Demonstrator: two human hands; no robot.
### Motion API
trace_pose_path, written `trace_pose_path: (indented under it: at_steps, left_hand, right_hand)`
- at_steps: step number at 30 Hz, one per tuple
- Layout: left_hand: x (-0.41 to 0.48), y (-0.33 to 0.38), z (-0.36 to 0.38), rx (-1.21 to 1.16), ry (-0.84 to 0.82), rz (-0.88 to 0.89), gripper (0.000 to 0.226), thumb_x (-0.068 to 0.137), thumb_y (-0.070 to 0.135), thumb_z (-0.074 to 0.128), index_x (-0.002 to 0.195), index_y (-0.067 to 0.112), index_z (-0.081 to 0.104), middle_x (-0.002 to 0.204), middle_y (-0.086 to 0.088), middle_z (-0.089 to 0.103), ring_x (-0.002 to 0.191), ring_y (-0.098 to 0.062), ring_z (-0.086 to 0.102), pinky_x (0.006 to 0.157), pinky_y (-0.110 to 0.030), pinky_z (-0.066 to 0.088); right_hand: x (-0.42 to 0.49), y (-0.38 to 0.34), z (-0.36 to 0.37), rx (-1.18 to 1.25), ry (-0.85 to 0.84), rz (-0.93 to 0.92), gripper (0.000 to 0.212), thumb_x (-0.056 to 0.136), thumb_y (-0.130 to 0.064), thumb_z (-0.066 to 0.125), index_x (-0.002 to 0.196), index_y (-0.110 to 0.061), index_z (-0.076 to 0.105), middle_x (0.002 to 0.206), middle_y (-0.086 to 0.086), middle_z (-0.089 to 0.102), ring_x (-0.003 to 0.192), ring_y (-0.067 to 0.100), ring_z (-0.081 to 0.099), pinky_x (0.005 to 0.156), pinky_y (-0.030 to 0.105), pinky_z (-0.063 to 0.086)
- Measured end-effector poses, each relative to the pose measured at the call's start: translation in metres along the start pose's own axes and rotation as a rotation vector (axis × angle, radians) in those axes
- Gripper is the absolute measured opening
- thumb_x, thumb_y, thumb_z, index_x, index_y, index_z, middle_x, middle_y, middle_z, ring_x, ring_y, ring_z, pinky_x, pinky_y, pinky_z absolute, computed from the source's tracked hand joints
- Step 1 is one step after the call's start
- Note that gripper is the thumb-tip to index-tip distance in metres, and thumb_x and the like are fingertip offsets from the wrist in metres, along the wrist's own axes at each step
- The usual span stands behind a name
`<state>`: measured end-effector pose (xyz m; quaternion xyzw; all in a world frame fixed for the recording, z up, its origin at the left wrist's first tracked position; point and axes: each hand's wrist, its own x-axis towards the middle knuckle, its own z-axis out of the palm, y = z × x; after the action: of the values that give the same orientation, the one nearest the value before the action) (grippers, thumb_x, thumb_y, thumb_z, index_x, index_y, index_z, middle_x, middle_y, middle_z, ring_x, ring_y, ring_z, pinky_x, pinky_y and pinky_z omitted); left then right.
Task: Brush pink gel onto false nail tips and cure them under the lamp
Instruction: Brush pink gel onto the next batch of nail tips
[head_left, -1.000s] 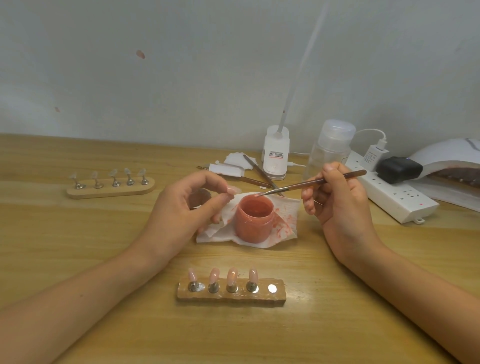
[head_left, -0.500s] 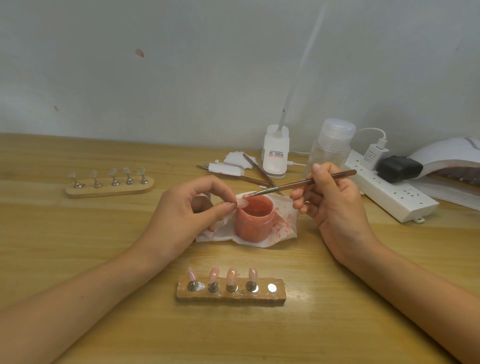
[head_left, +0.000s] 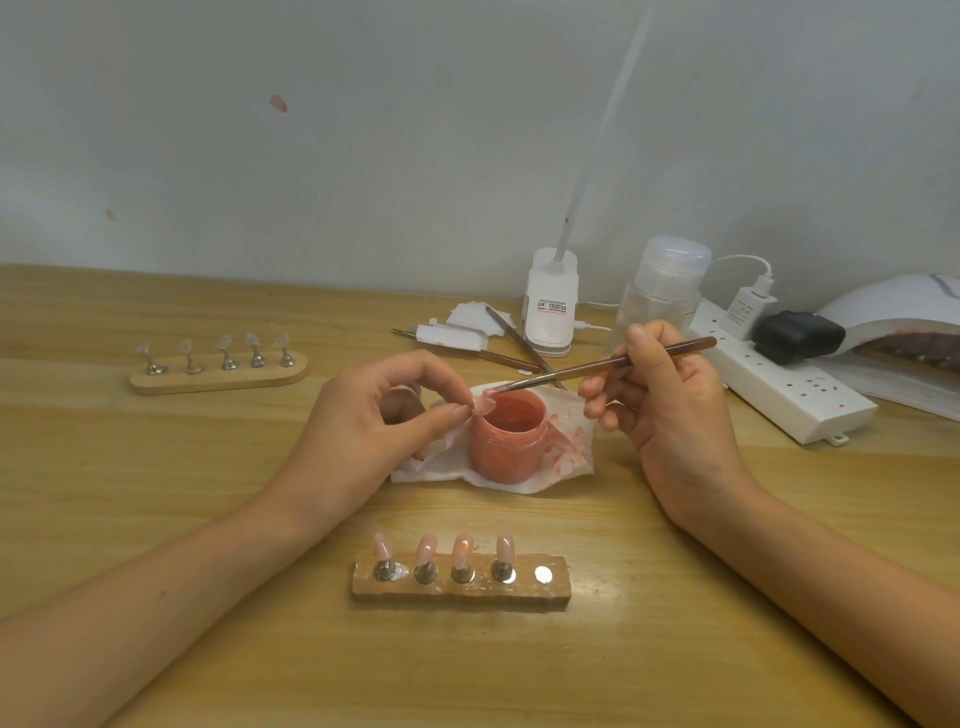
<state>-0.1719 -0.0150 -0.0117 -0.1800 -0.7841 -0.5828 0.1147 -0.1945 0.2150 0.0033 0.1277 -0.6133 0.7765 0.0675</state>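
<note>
Head view: pinched nail tip (head_left: 484, 406) in left hand (head_left: 374, 423) over gel jar (head_left: 506, 447), gripped brush (head_left: 613, 366) in right hand (head_left: 672, 405), touched bristles to tip.

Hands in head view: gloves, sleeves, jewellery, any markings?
No gloves on the left hand or the right hand. The left forearm and right forearm are bare to the frame edge, so no sleeves show. No rings, watch or wristbands are visible. Fingernails look short, with no obvious polish. No cables or tags.
</note>
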Motion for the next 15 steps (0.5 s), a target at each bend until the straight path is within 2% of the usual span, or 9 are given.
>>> trace_pose_path:
  at_steps: [2, 7, 11, 15]
  left_hand:
    - [-0.0003, 0.0006, -0.0003, 0.006, 0.003, -0.001, 0.010, 0.075, 0.036, 0.072, 0.081, 0.028, 0.071, 0.065, -0.021, 0.062, 0.050, -0.017, 0.054, 0.052, -0.022, 0.048]
    - [-0.0005, 0.0007, 0.0003, 0.002, 0.001, -0.007, 0.009, 0.075, 0.036, 0.072, 0.080, 0.028, 0.072, 0.069, -0.020, 0.065, 0.053, -0.017, 0.056, 0.052, -0.027, 0.048]
    - [-0.0005, 0.0008, 0.0006, 0.002, 0.005, -0.003, 0.011, 0.074, 0.037, 0.072, 0.080, 0.028, 0.072, 0.068, -0.016, 0.065, 0.052, -0.016, 0.056, 0.053, -0.027, 0.048]
    - [-0.0002, 0.0007, 0.0002, 0.006, 0.004, -0.004, 0.009, 0.075, 0.036, 0.072, 0.080, 0.029, 0.072, 0.070, -0.017, 0.065, 0.054, -0.018, 0.056, 0.053, -0.033, 0.049]
  right_hand:
    - [-0.0012, -0.0005, 0.0025, -0.014, -0.034, -0.009, 0.024, 0.090, -0.034, 0.054, 0.083, -0.012, 0.050, 0.067, 0.007, 0.070, 0.055, 0.015, 0.065, 0.048, 0.019, 0.050]
    - [-0.0003, 0.0008, -0.0020, -0.061, 0.056, 0.000, 0.023, 0.099, -0.027, 0.050, 0.082, -0.012, 0.049, 0.065, 0.005, 0.068, 0.054, 0.012, 0.063, 0.047, 0.019, 0.048]
    - [-0.0021, -0.0008, 0.0021, -0.036, -0.036, -0.022, 0.024, 0.091, -0.034, 0.053, 0.084, -0.012, 0.050, 0.069, 0.008, 0.070, 0.058, 0.016, 0.066, 0.047, 0.019, 0.049]
    - [-0.0016, 0.0009, -0.0012, -0.087, 0.043, 0.002, 0.022, 0.099, -0.027, 0.050, 0.084, -0.011, 0.049, 0.066, 0.006, 0.070, 0.056, 0.014, 0.065, 0.047, 0.019, 0.050]
